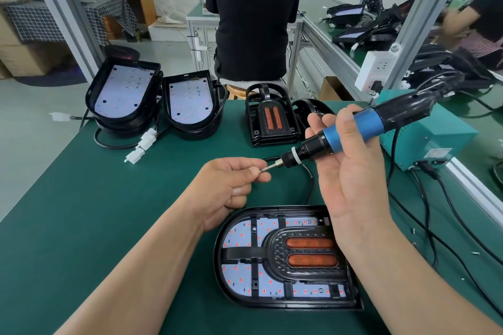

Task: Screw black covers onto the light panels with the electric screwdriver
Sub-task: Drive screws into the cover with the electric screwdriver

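Observation:
A light panel lies on the green table near me, with a black cover carrying two orange lenses set on it. My right hand grips the blue and black electric screwdriver above the panel, its bit pointing left. My left hand pinches a small screw at the bit's tip. Both hands hover above the table, clear of the panel.
Two stacks of open light panels with white connectors stand at the back left. A stack of black covers sits at the back middle. A teal power box and cables lie right. Loose screws are scattered near the right edge. A person sits behind the table.

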The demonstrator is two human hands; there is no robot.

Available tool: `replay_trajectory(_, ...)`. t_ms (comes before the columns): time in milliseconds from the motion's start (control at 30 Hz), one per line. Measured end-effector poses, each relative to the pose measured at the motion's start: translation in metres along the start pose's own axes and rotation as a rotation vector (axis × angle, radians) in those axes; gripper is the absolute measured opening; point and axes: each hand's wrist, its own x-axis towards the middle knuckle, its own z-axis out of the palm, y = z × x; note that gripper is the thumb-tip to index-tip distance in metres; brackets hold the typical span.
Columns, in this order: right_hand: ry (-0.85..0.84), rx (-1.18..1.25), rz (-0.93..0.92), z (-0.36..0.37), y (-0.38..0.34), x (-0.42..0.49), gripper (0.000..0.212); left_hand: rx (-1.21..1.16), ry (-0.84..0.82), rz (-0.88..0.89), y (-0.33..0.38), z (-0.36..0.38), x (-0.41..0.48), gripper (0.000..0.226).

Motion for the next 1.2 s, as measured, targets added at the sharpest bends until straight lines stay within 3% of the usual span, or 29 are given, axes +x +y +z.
replay_trajectory(467,0.098,0.084,0.065,-0.011,0.009,0.009,0.022,0.031,-0.056,-0.039,0.003,-0.002,-0.001,0.024)
replay_trajectory(833,0.112,0.12,0.06,-0.007,0.005,0.009,0.025,0.045,-0.066,-0.069,0.007,-0.006,-0.003,0.024)
replay_trajectory(1000,0.098,0.17,0.041,-0.005,-0.007,0.009,0.024,0.189,-0.078,-0.131,0.019,-0.015,-0.009,0.024)
replay_trajectory(1200,0.041,0.182,0.061,0.006,-0.019,0.002,0.019,0.414,-0.276,-0.214,0.029,-0.018,-0.025,0.036)
